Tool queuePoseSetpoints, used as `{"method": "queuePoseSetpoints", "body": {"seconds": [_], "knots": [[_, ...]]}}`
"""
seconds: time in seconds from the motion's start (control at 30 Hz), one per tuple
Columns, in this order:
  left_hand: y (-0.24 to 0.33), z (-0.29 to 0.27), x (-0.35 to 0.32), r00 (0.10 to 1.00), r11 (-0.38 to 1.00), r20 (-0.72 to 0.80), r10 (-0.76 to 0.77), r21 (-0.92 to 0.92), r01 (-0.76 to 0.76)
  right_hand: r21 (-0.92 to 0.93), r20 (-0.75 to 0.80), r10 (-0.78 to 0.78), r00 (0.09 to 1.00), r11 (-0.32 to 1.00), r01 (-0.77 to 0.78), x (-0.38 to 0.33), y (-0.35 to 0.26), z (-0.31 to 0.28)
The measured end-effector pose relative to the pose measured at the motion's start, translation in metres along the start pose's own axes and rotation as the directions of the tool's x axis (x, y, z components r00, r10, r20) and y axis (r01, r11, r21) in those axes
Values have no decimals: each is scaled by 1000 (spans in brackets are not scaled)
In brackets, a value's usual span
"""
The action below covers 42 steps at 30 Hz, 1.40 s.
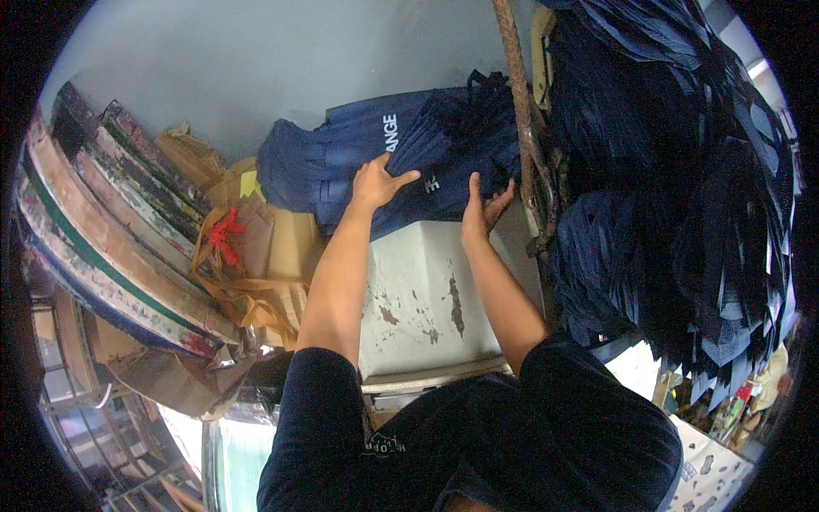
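Note:
A stack of navy fabric bags (350, 136) with white print lies on a white surface with chipped paint (409, 299). My left hand (380, 182) rests on the stack near its middle, thumb stretched out to the right and its other fingers partly hidden from sight. To the right, my right hand (486, 211) is held at the near right side of the bags with fingers apart and palm turned toward them. Nothing is gripped in it. Loose, pleated folds and dark straps of the bags bunch up beyond this hand.
A rusty metal bar (520, 111) rises just right of the stack. Beyond it hangs a large mass of navy fabric pieces (648, 171). Paint-stained frames (119, 213) lean at the left, beside a cardboard box (294, 243) and an orange-tan bag (260, 299). A grey wall (281, 51) stands behind.

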<state>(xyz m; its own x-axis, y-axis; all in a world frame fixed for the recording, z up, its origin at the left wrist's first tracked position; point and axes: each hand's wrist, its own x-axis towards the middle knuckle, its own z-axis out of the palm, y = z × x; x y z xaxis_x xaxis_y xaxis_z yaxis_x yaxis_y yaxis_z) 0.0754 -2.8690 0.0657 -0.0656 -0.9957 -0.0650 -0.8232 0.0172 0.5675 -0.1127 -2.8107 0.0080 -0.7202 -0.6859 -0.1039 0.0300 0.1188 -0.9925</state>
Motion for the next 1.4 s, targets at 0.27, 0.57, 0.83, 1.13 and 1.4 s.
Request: {"method": "queuePoseSetpoints", "body": {"seconds": [0.27, 0.57, 0.83, 1.13, 1.4], "knots": [[-5, 5, 2, 997, 996, 0, -77, -39, 77, -109, -37, -128, 991, 986, 123, -1, 0, -9], [-9, 10, 4, 989, 981, 57, -140, -128, 146, -231, 43, -334, 942, 914, 334, -16, -21, -19], [-11, 12, 3, 980, 965, 58, -190, -174, 197, -236, 44, -265, 963, 934, 267, -17, -18, -25], [-2, 7, -2, 992, 991, 15, -122, -46, 122, -255, 49, -378, 924, 890, 378, -13, -16, -28], [7, 0, -1, 983, 980, 31, -181, -81, 183, -68, 188, -253, 949, 961, 270, -16, -40, 16]]}}
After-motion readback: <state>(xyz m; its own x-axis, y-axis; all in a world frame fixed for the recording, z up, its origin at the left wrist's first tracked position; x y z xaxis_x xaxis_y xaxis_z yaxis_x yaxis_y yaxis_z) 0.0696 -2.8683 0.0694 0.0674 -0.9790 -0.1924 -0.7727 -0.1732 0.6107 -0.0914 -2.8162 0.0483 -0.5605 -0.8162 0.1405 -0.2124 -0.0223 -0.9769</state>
